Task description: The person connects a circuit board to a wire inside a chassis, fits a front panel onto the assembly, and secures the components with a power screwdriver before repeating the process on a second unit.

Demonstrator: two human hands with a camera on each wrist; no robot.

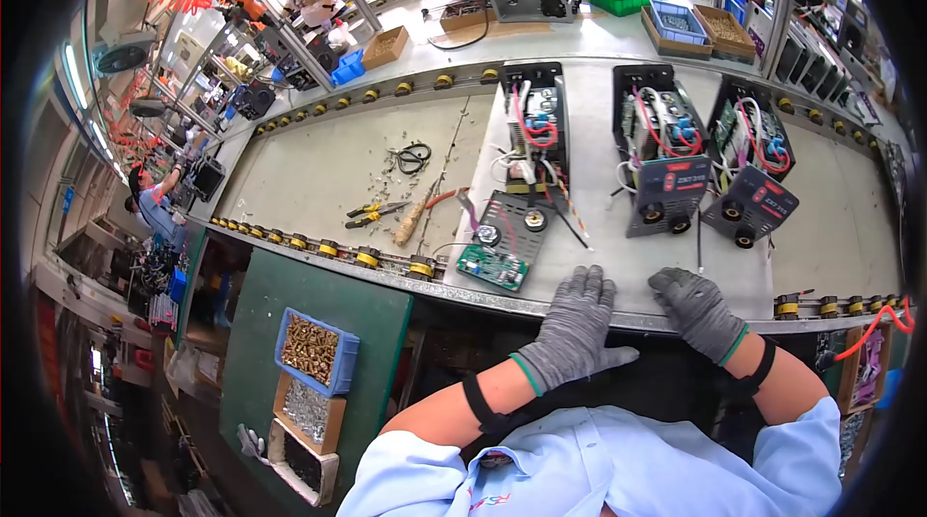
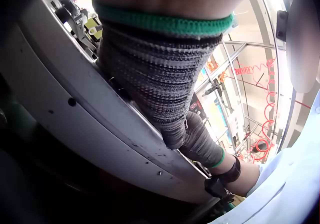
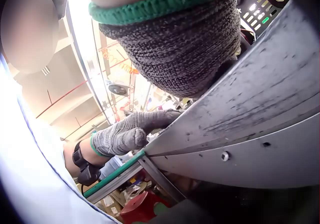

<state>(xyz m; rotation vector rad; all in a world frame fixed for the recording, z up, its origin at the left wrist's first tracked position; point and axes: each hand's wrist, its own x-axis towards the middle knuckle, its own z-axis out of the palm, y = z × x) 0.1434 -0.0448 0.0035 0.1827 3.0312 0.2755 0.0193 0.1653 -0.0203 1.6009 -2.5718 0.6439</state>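
Observation:
My left hand [image 1: 579, 329], in a grey knit glove, rests at the front edge of the pale work board [image 1: 599, 276] with its fingers straight and thumb out to the side. The gloved right hand [image 1: 697, 312] lies at the same edge, fingers loosely bent, holding nothing. Just beyond the left hand is a power unit [image 1: 536, 121] with exposed wiring. Its detached front panel [image 1: 521, 218] lies before it, a green circuit board [image 1: 492, 268] beside that. Two similar units [image 1: 661, 121] [image 1: 753, 131] stand farther right, their labelled front panels [image 1: 668, 191] [image 1: 755, 203] leaning at the front.
Left of the board lie yellow-handled pliers [image 1: 377, 214], a wooden-handled tool [image 1: 415, 220], a black cable [image 1: 413, 158] and scattered bits. Rollers [image 1: 367, 256] line the bench edge. Lower left, a blue bin [image 1: 348, 363] holds brass-coloured parts. Another person [image 1: 159, 203] works far left.

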